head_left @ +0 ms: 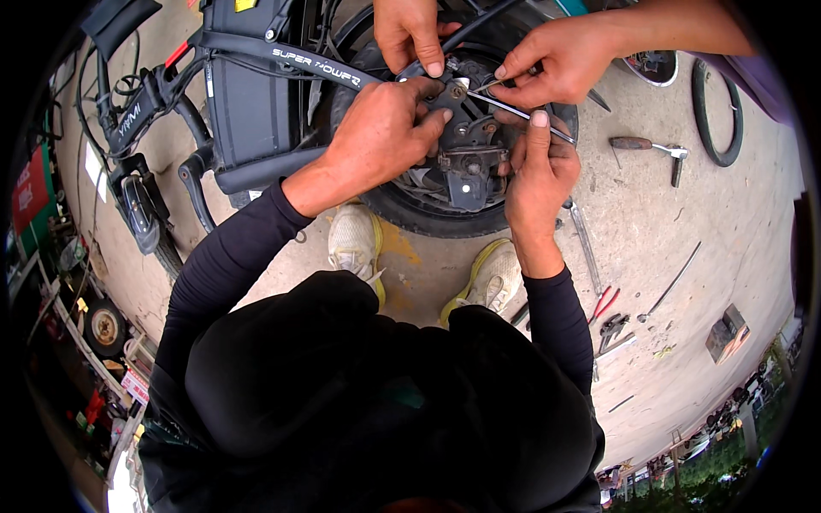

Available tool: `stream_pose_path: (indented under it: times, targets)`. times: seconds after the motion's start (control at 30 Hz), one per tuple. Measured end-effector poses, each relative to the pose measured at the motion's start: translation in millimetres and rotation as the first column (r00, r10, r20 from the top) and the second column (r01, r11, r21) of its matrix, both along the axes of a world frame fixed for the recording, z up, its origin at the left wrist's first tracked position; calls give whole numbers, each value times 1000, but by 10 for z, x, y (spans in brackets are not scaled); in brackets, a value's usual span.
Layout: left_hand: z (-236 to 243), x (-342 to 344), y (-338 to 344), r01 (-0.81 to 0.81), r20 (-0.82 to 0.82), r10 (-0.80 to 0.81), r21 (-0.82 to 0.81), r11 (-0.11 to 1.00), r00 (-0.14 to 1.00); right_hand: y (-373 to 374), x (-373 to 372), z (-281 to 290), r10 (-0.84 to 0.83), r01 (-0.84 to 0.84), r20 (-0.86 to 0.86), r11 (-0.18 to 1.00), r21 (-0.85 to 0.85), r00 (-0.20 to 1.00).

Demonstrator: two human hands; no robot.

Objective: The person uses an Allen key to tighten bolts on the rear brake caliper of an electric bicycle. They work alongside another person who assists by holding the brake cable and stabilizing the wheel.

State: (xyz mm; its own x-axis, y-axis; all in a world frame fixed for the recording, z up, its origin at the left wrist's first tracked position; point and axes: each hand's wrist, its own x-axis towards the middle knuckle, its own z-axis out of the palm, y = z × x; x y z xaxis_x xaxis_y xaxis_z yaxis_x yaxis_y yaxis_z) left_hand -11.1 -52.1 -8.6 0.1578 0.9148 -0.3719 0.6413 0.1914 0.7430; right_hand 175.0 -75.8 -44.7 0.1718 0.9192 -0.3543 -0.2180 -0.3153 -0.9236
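Note:
The rear wheel of an electric bike lies before my feet, its black tyre circling a dark, greasy hub mechanism. My left hand is closed at the left side of this mechanism, with thumb and fingers curled in. What it grips is hidden. My right hand pinches a slender silver metal rod, whose far end reaches the top of the mechanism. A co-worker's hands come from the far side: one hand rests beside the frame tube, the other hand holds a small thin piece near the rod's tip.
The black bike frame stretches left. On the concrete at right lie a wooden-handled socket tool, a loose tyre, a long wrench, red-handled pliers and a small block. A bowl stands far right.

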Motion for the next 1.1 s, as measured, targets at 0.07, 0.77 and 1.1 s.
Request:
stream_pose_path:
  times: [0.07,0.77,1.1]
  targets:
    - [-45,-18,-14,16,-5,-16,46,999,1000,17,-7,9,0,0,-9,1000,-17,1000]
    - [-58,-51,-4,73,-18,-72,38,997,997,-105,-17,22,-47,-520,745,686,508,666]
    - [-66,-105,-56,93,-36,-90,104,990,995,-384,309,258,-53,-158,474,906,393,879]
